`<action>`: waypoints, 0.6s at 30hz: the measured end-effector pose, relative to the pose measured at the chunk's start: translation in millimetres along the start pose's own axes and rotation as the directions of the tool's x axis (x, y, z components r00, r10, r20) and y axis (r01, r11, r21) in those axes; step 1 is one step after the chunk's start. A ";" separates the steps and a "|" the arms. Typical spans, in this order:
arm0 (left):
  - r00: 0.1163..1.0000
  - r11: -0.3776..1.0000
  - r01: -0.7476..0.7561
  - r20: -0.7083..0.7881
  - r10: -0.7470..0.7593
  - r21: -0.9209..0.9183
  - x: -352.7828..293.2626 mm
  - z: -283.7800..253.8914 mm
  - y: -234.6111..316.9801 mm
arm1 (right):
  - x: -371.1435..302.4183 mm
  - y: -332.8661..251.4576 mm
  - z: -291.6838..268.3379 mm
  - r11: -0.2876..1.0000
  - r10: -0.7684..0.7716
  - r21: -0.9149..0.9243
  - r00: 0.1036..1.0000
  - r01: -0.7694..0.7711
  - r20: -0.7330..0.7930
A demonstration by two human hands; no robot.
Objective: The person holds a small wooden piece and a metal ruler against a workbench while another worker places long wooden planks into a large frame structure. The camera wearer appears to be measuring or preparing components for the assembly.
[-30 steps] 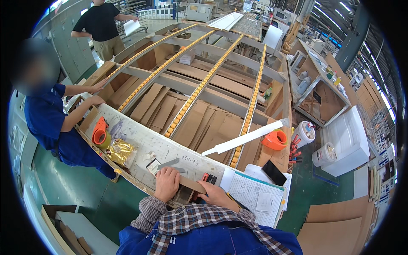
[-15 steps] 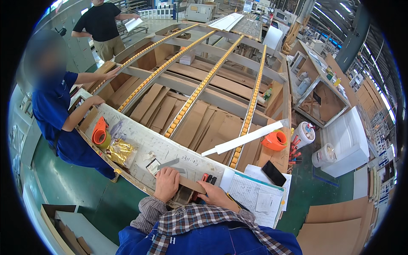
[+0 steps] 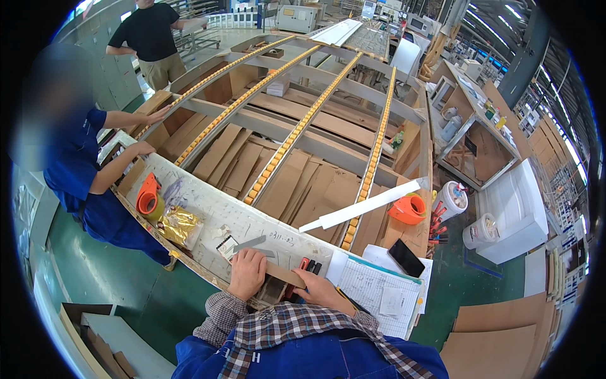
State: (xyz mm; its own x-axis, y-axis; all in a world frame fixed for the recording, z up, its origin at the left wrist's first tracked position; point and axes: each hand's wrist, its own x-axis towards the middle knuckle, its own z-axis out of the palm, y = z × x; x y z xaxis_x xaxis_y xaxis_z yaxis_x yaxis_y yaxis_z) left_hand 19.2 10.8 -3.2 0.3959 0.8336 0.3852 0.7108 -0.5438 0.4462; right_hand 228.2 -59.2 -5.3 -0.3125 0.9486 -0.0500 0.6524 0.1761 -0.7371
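A flat brown strip (image 3: 285,274) lies across the bench's near edge between my hands. My left hand (image 3: 248,276) has its fingers curled over the strip's left end, beside two flat grey pieces (image 3: 254,246). At the right end my right hand (image 3: 323,293) grips the strip between thumb and fingers. Red- and black-handled tools (image 3: 309,265) lie just beyond my right hand. Under the strip, an opening (image 3: 273,292) in the bench edge is partly hidden. A small printed card (image 3: 226,247) sits left of the grey pieces.
Yellow roller tracks (image 3: 309,117) span a frame over cardboard sheets (image 3: 278,180). A white long piece (image 3: 363,205) crosses one track. Orange tape dispensers (image 3: 407,208), a gold packet (image 3: 180,226), papers (image 3: 382,297) and a phone (image 3: 406,257) lie around. A co-worker (image 3: 76,139) stands left.
My hands and the brown strip stay in place. The co-worker at the left has leaned slightly left, and the standing person's paper no longer shows clearly.
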 end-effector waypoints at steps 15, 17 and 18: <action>1.000 1.000 -0.010 -0.015 0.011 0.010 -0.3 1.1 -0.3 | -0.7 -0.1 0.9 1.000 -0.010 -0.020 1.000 0.010 -0.013; 1.000 1.000 -0.009 -0.006 0.009 0.011 -0.2 0.6 -0.2 | -0.8 0.5 1.5 1.000 -0.011 -0.020 1.000 0.011 -0.014; 1.000 1.000 -0.007 0.004 0.007 0.015 0.2 -0.7 0.3 | -0.8 0.9 1.8 1.000 -0.011 -0.019 1.000 0.011 -0.015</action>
State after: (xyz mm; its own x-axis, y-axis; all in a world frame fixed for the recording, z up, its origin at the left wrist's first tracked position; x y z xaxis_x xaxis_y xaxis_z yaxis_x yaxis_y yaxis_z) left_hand 19.1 10.8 -2.4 0.4035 0.8300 0.3850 0.7164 -0.5483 0.4314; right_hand 227.8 -60.3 -7.1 -0.3097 0.9503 -0.0318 0.6622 0.1916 -0.7244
